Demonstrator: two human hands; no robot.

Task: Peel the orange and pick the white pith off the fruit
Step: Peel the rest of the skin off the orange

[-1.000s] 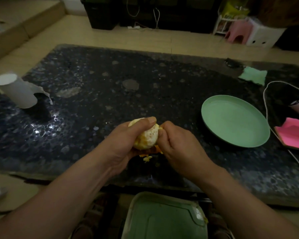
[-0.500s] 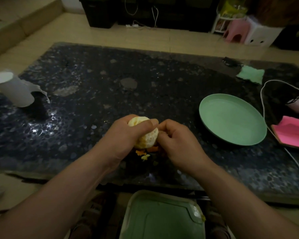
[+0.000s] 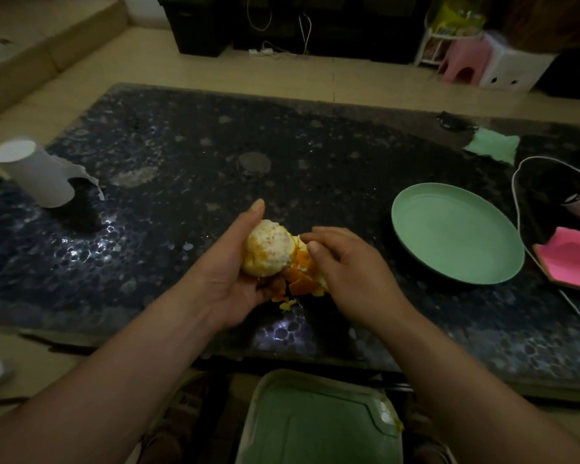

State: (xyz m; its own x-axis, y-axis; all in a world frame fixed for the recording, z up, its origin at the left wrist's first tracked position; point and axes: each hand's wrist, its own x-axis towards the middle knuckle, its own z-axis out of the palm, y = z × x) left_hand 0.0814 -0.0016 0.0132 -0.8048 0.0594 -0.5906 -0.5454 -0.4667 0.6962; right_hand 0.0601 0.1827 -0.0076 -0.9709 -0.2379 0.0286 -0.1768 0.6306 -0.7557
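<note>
Left hand (image 3: 228,283) cups orange (image 3: 267,252), thumb now lifted off top. Right hand (image 3: 352,272) pinches peel (image 3: 302,272), now pulled rightward off fruit.

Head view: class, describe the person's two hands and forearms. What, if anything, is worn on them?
The left hand and right hand are bare: no gloves, and no rings show on the visible fingers. The left forearm and right forearm are uncovered down to the picture's lower edge, with no sleeve, watch or bracelet in sight. The thumbnails that show look short and unpainted.
</note>
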